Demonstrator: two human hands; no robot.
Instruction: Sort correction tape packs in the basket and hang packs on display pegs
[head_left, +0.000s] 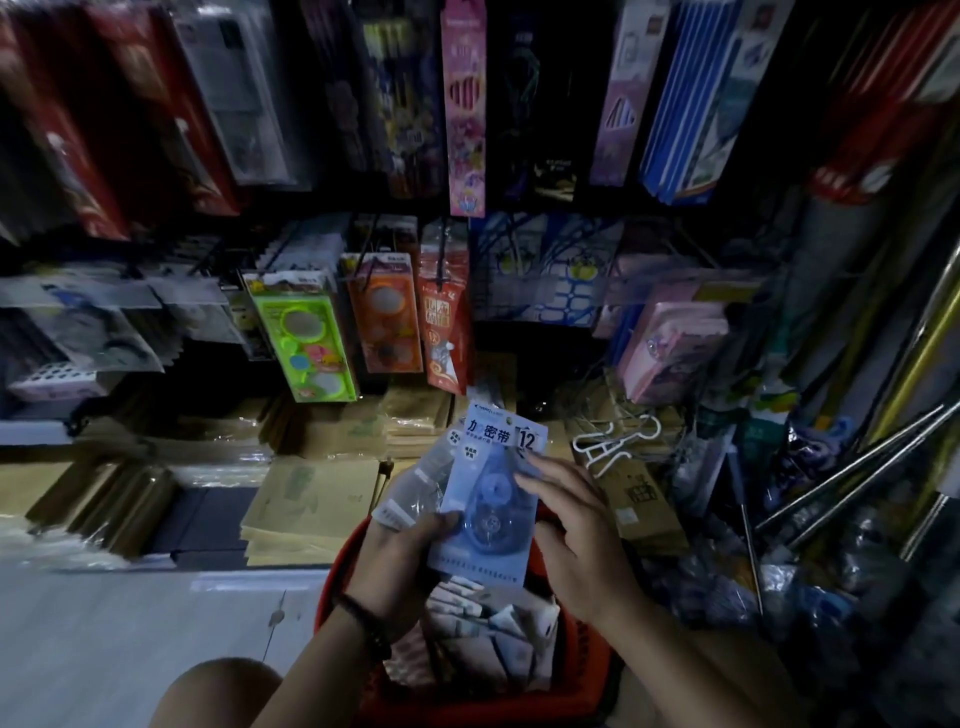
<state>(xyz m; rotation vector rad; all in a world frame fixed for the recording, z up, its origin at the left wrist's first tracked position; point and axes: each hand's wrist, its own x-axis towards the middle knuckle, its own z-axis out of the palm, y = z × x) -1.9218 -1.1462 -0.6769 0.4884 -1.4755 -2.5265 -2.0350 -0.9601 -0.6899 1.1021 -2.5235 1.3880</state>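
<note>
My left hand (402, 553) grips a small stack of correction tape packs, thumb across the front of the top one. That top pack (493, 488) is pale blue with a "12" label and a round dispenser showing through. My right hand (576, 535) lies against the pack's right edge, fingers stretched out and touching it. Both hands hover above a red basket (332, 597) holding several more packs (488, 639). Display pegs (441, 260) carry hanging packs straight ahead.
Green (301, 338), orange (384, 317) and red (441, 322) blister packs hang at mid height; taller packs hang above. Brown envelope stacks (311, 504) lie on the low shelf. White hooks (618, 441) and metal rods (852, 467) crowd the right. Pale floor (130, 623) lies left. My knee (218, 691) shows below.
</note>
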